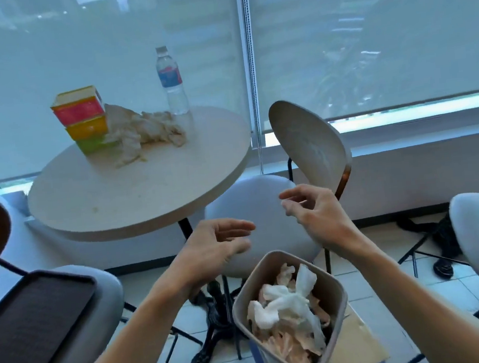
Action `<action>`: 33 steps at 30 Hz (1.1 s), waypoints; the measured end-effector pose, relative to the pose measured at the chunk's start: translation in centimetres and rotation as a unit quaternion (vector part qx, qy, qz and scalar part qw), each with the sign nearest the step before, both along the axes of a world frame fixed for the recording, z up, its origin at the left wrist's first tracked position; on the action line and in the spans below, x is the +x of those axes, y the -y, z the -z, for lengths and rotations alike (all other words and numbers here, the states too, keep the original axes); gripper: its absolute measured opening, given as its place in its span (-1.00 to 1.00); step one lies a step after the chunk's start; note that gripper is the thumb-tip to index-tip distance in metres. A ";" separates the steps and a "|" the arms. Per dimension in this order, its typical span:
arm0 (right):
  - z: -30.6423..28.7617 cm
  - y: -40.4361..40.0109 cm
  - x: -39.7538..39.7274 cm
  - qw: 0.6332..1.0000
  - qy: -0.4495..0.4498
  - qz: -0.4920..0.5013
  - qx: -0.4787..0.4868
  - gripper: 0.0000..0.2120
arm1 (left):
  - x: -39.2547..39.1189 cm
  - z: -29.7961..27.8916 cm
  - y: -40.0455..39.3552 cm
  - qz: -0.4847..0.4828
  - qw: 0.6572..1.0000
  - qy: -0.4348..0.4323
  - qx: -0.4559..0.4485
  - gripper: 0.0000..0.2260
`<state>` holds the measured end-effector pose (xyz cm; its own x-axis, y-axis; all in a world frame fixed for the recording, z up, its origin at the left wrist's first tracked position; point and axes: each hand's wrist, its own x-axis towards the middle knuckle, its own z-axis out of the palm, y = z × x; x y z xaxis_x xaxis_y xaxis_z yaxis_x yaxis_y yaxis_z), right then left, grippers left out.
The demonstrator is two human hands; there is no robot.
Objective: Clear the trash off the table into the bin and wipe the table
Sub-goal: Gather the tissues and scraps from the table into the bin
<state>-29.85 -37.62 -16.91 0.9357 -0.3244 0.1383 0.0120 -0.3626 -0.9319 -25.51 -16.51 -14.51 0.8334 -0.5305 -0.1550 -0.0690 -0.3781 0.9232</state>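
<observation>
beige bin (334,285) heaped with crumpled white and pinkish tissues (288,305)

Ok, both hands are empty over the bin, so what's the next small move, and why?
Probably reach the left hand back to the crumpled paper on the table. The bin already holds tissues, and that pile is the loose trash left beside the boxes and bottle.

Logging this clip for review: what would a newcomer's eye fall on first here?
Two empty, open hands, left and right, hover above a bin of crumpled tissues on the floor. Behind them, on the far side of the round table, stand bright stacked boxes, a rumpled cloth and a water bottle.
</observation>
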 end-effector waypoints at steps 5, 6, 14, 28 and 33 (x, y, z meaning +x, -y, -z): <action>-5.1 -3.0 3.8 0.997 0.078 -0.021 0.003 -0.86 | 2.6 -4.9 -1.8 -0.027 0.997 0.057 -0.046 -0.87; -6.0 -3.7 4.8 0.996 0.089 -0.022 0.002 -0.85 | 3.2 -5.7 -2.3 -0.036 0.996 0.064 -0.050 -0.88; -10.6 -8.8 14.0 0.991 0.102 -0.055 -0.062 -0.89 | 11.0 -8.7 -7.3 -0.145 0.984 0.097 -0.030 -0.92; -7.8 -13.1 27.5 0.954 -0.086 -0.012 -0.286 -0.56 | 23.8 -8.5 -14.0 -0.204 0.940 0.250 0.110 -0.87; -8.9 -12.9 28.7 0.962 -0.030 0.025 -0.270 -0.77 | 26.3 -8.9 -14.6 -0.169 0.962 0.210 0.048 -0.84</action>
<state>-1.13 -24.69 -8.02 0.9326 -0.2651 0.2449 -0.0660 -0.7924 -0.6064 0.82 -1.89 -5.65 0.9553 -0.2187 0.1988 -0.2870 -0.5269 0.8000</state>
